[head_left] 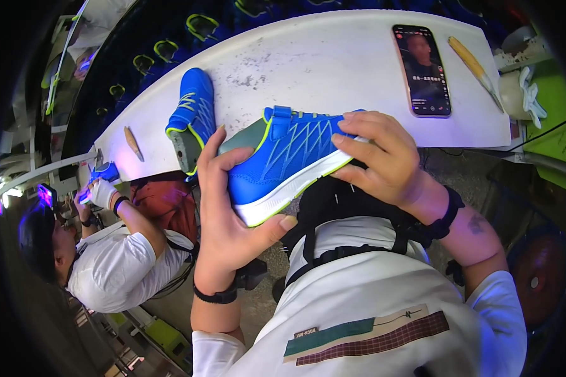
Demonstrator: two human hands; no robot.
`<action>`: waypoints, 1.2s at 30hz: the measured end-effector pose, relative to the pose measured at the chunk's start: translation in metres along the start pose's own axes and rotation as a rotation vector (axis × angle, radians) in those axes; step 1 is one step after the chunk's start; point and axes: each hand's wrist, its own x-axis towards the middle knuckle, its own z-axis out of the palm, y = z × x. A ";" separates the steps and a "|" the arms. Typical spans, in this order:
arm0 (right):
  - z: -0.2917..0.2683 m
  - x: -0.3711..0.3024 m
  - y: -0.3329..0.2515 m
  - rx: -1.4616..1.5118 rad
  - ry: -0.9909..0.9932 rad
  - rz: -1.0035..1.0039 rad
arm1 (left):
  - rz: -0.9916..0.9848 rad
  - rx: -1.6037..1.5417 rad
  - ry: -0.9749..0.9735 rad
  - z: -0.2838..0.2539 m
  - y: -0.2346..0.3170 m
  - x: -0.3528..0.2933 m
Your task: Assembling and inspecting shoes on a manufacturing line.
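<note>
A blue sneaker [289, 154] with a white sole, yellow-green trim and pale criss-cross lines is held up between both my hands, in front of the table's near edge. My left hand [223, 201] grips its heel end, thumb under the sole and fingers at the collar. Around the toe end, my right hand [383, 151] has its fingers closed over the upper and the sole's edge. Just beyond my left fingertips, a second blue sneaker [198, 107] rests on the white table with its toe pointing away; its sole is hidden.
On the white table [321, 63] lie a lit phone [422, 72], a wooden-handled tool [475, 66] and a smaller wooden-handled tool [133, 143]. Several shoes with yellow-green collars [201, 26] line the dark area behind. At the left a co-worker [116, 264] handles a blue item.
</note>
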 end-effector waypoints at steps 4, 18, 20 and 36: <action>0.006 -0.006 0.000 0.033 0.042 -0.001 | -0.005 0.035 -0.039 0.002 0.007 0.009; 0.005 0.013 0.000 0.249 -0.022 0.103 | -0.030 -0.020 -0.078 -0.003 0.008 0.013; -0.008 0.024 -0.020 -0.054 -0.100 0.196 | -0.021 0.041 -0.082 -0.002 0.017 0.009; 0.005 0.023 -0.043 0.027 -0.047 0.102 | -0.006 0.115 0.039 0.015 0.037 0.004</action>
